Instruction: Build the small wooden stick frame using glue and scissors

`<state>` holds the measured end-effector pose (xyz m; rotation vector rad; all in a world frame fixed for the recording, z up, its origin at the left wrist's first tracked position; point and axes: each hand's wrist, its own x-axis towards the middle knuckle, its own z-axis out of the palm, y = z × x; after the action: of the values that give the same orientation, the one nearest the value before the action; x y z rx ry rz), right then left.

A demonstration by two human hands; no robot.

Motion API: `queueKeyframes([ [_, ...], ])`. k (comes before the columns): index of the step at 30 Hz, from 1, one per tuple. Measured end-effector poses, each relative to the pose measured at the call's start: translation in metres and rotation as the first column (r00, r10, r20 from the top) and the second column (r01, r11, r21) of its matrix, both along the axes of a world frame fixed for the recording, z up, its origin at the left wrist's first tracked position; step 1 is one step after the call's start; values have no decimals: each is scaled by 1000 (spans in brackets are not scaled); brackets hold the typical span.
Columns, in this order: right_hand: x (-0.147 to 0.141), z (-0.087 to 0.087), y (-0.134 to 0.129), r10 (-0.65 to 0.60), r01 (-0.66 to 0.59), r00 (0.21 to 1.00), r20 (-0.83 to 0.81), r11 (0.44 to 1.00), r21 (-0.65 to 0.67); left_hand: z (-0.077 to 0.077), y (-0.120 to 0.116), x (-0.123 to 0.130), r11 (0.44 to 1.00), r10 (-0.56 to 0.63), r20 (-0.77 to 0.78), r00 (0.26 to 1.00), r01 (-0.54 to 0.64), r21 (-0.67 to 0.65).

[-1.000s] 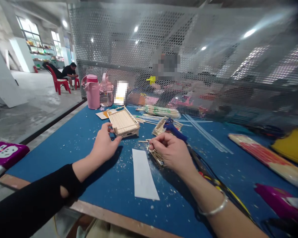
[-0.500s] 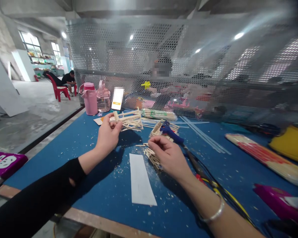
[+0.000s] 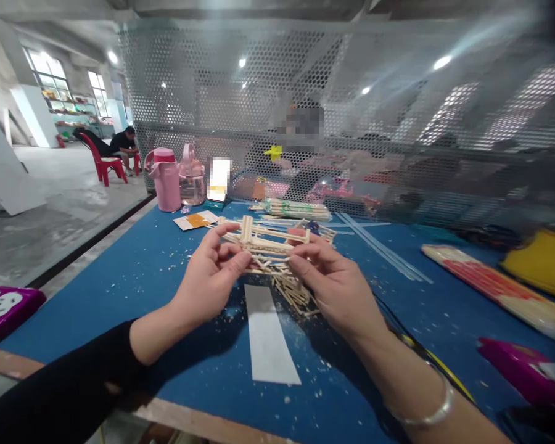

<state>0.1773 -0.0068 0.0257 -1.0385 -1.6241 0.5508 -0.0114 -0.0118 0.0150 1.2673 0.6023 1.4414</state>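
Note:
A small framework of thin wooden sticks (image 3: 271, 246) is held up over the middle of the blue table. My left hand (image 3: 213, 268) is closed on its left end, thumb and fingers pinching the sticks. At the other end, my right hand (image 3: 340, 277) grips the framework between thumb and fingers. Below lies a pile of short cut sticks (image 3: 292, 293), partly hidden by my right hand. A white paper strip (image 3: 271, 339) rests flat on the table nearer to me. Behind my right hand, only a bit of a blue tool (image 3: 313, 228) shows.
Packaged sticks (image 3: 298, 209) and clear glue sticks (image 3: 383, 250) lie farther back. A pink thermos (image 3: 166, 182), a clear bottle (image 3: 193, 185) and a phone (image 3: 219, 179) stand back left. Another stick pack (image 3: 490, 287) and cables are right. A perforated metal screen (image 3: 213, 111) borders the table.
My left hand has brought the stick framework rightward and closer. My right hand has come up from beside the short sticks and taken hold of the framework's right end.

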Motion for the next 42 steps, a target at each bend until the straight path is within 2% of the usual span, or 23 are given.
queueKeyframes([
  [3, -2, 1, 3, 14, -14, 1000, -9, 1000, 7, 1, -2, 0, 998, -47, -11, 999, 46, -38],
  [9, -6, 5, 10, 31, -31, 996, -86, 1000, -1, 3, 3, -4, 999, 32, -17, 999, -33, -43],
  [15, -6, 14, 22, 44, -45, 998, 48, 999, 18, 0, 12, -5, 990, 70, 12, 997, -68, -122],
  [18, -9, 11, 18, -97, 75, 988, 122, 981, 178, -1, 13, -3, 981, 91, 41, 995, -83, -175],
  [20, -11, 7, 10, -220, 137, 958, 181, 913, 385, -1, 12, -2, 978, 93, 62, 994, -79, -193],
  [22, -13, 5, 1, -251, 72, 932, 260, 834, 548, 0, 12, -1, 977, 81, 82, 993, -63, -202],
  [24, -15, 5, -9, -227, -1, 921, 315, 811, 585, 0, 11, 0, 978, 66, 105, 992, -43, -206],
  [27, -20, 7, -19, -191, 45, 942, 276, 886, 462, -1, 10, 1, 979, 48, 131, 990, -21, -203],
  [29, -24, 8, -22, -118, 56, 974, 196, 953, 297, -2, 8, 3, 979, 45, 143, 989, -15, -204],
  [31, -29, 8, -22, -1, -8, 996, 92, 994, 105, -3, 6, 4, 976, 50, 143, 989, -18, -217],
  [33, -32, 8, -21, 70, -70, 997, -14, 996, -46, -4, 5, 6, 972, 45, 132, 990, -13, -233],
  [36, -33, 7, -19, 97, -111, 991, -94, 981, -158, -3, 3, 7, 971, 27, 128, 991, 4, -238],
  [40, -31, 6, -18, 133, -152, 984, -121, 975, -162, -3, 3, 7, 975, 32, 136, 990, -1, -221],
  [42, -30, 7, -19, 126, -137, 989, -77, 980, -144, -4, 3, 7, 978, 36, 136, 990, -7, -211],
])
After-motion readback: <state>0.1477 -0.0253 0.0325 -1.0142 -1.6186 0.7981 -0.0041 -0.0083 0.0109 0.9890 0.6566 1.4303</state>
